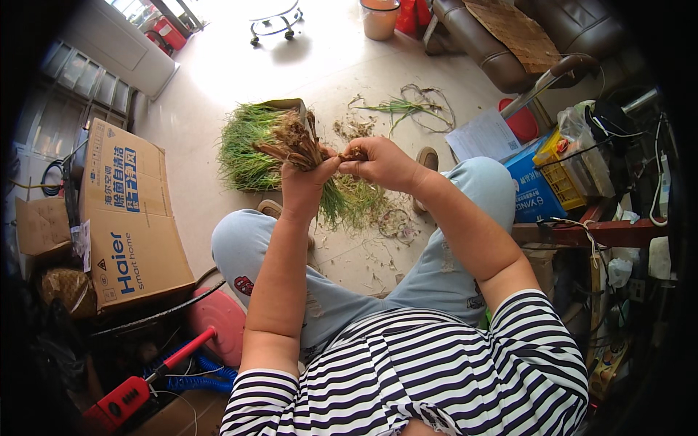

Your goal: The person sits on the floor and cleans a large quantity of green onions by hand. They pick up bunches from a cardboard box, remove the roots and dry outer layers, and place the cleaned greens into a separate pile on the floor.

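Observation:
A bunch of thin green-stalked plants (297,141), perhaps chives or young scallions, is gripped in my left hand (306,182). Its brown, soil-caked root ends point up and away, while green tops hang below the fist. My right hand (379,162) meets it at the bunch's right side, thumb and fingers pinching a small brown strand. Just beyond my left hand, a low carton (283,102) is packed with more of these greens (245,150). Loose trimmed greens (362,199) lie on the floor beneath my hands.
Dirt and root scraps (354,126) litter the floor. A Haier cardboard box (144,218) stands left, near a pink round stool (218,321). On the right are a blue carton (537,182), a yellow basket (561,169) and a brown padded seat (491,49). A bucket (379,22) stands farther back.

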The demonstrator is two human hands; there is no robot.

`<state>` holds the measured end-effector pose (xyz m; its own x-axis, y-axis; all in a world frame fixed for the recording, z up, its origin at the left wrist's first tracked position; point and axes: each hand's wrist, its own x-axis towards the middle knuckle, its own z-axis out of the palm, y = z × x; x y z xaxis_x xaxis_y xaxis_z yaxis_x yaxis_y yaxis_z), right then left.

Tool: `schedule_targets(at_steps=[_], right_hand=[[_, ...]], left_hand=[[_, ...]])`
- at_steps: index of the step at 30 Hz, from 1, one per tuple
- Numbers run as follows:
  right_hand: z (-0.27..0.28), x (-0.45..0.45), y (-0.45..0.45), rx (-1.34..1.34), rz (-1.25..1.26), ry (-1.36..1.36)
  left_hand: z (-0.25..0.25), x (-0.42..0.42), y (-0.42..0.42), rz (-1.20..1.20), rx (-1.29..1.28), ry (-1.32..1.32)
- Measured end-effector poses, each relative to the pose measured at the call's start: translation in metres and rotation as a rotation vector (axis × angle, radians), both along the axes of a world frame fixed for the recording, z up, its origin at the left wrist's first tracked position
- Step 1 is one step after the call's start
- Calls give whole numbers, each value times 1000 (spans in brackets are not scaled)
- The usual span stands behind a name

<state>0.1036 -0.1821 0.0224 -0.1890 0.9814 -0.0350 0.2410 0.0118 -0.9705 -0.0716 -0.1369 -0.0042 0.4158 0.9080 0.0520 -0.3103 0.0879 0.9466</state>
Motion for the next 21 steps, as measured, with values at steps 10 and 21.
schedule_targets(at_steps=[10,21], right_hand=[[9,37,17,234,-383,585],[13,14,5,85,-190,271]], left_hand=[[17,-3,-2,-49,-262,-228],[14,-2,-4,-62,-287,-158]])
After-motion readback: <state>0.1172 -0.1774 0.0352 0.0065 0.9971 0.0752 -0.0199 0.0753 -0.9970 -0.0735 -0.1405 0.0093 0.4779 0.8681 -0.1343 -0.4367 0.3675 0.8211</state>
